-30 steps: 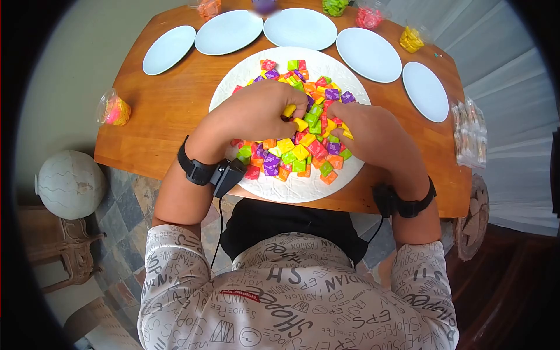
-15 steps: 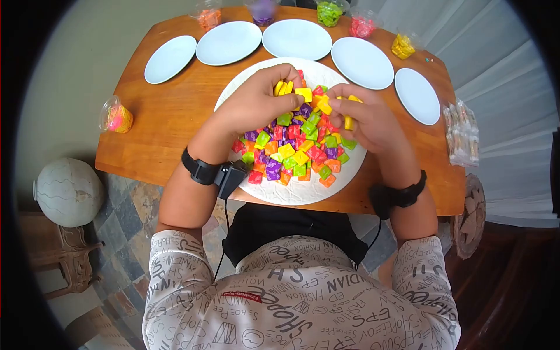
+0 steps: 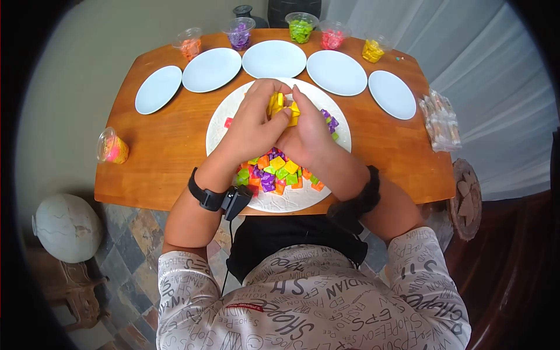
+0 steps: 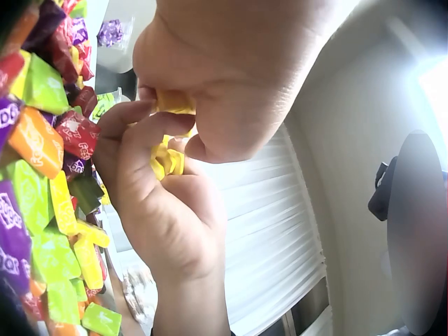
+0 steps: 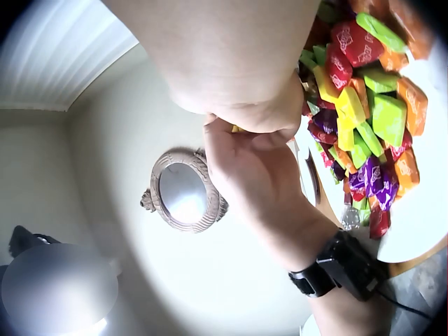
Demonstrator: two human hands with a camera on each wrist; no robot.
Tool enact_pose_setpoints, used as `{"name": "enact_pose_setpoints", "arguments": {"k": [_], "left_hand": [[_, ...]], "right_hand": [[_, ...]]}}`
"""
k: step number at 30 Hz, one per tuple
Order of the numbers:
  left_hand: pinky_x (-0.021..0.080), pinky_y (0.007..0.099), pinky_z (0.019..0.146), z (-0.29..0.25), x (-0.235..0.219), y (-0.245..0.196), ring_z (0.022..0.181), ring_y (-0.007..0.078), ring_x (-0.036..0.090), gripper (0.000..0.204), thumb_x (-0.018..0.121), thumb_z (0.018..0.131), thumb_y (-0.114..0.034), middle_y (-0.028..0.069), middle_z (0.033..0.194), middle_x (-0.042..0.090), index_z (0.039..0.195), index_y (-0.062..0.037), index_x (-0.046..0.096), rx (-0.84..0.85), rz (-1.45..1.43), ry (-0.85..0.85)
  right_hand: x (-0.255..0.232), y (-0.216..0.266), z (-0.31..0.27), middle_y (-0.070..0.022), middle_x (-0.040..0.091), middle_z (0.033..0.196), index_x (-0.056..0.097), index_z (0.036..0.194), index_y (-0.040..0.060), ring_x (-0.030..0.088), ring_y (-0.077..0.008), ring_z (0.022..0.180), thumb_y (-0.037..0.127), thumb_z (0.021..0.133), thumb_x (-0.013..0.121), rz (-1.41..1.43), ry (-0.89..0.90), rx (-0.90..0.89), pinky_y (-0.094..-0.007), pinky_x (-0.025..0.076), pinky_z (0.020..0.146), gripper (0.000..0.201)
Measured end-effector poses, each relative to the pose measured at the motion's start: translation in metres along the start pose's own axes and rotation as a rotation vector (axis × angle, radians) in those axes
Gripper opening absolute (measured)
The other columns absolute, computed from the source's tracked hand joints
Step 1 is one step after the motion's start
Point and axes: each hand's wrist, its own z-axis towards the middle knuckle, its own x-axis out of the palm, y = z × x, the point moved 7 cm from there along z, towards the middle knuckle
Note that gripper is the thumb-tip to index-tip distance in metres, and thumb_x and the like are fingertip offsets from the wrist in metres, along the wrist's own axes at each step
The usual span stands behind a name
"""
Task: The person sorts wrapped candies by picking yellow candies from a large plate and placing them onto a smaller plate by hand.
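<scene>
Both hands meet above a large round white plate point(image 3: 219, 137) heaped with wrapped square candies point(image 3: 271, 175) in red, orange, yellow, green and purple. My left hand point(image 3: 254, 122) grips several yellow candies point(image 3: 280, 100), its thumb lying across them. Beside it, my right hand point(image 3: 306, 131) curls its fingers round yellow candies too. In the left wrist view, yellow candies point(image 4: 168, 159) show between the two hands. Only a sliver of yellow candy point(image 5: 236, 129) shows in the right wrist view, the rest hidden by the hands.
Several empty white plates point(image 3: 274, 58) arc behind the large plate. Behind them stand clear cups of single-coloured candies, among them purple point(image 3: 239, 36) and yellow point(image 3: 373, 51). A cup of mixed candies point(image 3: 114, 149) stands at left; clear-wrapped packets point(image 3: 440, 122) lie at right.
Both hands have gone from picking in the candy heap to being raised and brought together, with yellow candies gathered in them. The head view has shifted to show more of the table's far side.
</scene>
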Motion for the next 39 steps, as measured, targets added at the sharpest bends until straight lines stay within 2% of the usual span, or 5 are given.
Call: {"name": "enact_pose_setpoints", "arguments": {"k": [7, 13, 19, 29, 39], "left_hand": [[0.027, 0.0449, 0.126, -0.007, 0.014, -0.012, 0.154, 0.0362, 0.036, 0.085, 0.062, 0.097, -0.033, 0.025, 0.166, 0.037, 0.166, -0.0003, 0.026, 0.105, 0.076, 0.149], [0.017, 0.0459, 0.129, -0.006, 0.016, -0.015, 0.162, 0.0385, 0.018, 0.121, 0.062, 0.089, -0.077, 0.0248, 0.174, 0.019, 0.169, 0.0001, 0.014, 0.239, -0.067, 0.19], [0.013, 0.0492, 0.129, -0.004, 0.008, -0.022, 0.163, 0.0361, 0.016, 0.131, 0.051, 0.083, -0.094, 0.0215, 0.175, 0.017, 0.169, -0.0018, 0.015, 0.186, -0.419, 0.082], [0.021, 0.0498, 0.128, 0.003, -0.007, 0.003, 0.16, 0.0382, 0.027, 0.109, 0.042, 0.098, -0.081, 0.0273, 0.168, 0.031, 0.166, 0.0019, 0.024, 0.149, -0.442, 0.067], [0.024, 0.0459, 0.127, -0.001, 0.009, 0.019, 0.158, 0.0371, 0.031, 0.105, 0.041, 0.1, -0.08, 0.0266, 0.166, 0.037, 0.165, 0.001, 0.03, 0.013, -0.383, 0.301]], "right_hand": [[0.002, -0.002, 0.009, -0.0111, 0.064, 0.125, 0.053, 0.137, 0.0062, 0.065, -0.0211, 0.117, 0.037, 0.117, 0.035, 0.099, 0.151, -0.099, -0.0397, 0.056, 0.1, 0.041], [-0.013, -0.003, 0.016, -0.0098, 0.067, 0.116, 0.058, 0.131, 0.0067, 0.068, -0.0211, 0.107, 0.035, 0.116, 0.04, 0.039, -0.014, -0.087, -0.0396, 0.058, 0.091, 0.037], [-0.025, 0.033, 0.006, -0.0054, 0.066, 0.098, 0.061, 0.116, 0.0061, 0.066, -0.0159, 0.08, 0.033, 0.109, 0.058, 0.189, -0.072, -0.098, -0.0243, 0.051, 0.058, 0.028], [-0.126, 0.205, -0.013, -0.0066, 0.065, 0.095, 0.063, 0.111, 0.006, 0.065, -0.0202, 0.083, 0.032, 0.106, 0.061, 0.127, -0.147, -0.379, -0.0275, 0.052, 0.062, 0.027], [-0.229, 0.3, -0.044, -0.0099, 0.065, 0.099, 0.065, 0.113, 0.0058, 0.061, -0.0214, 0.081, 0.024, 0.102, 0.069, -0.166, -0.81, -0.762, -0.0321, 0.052, 0.063, 0.022]]}}
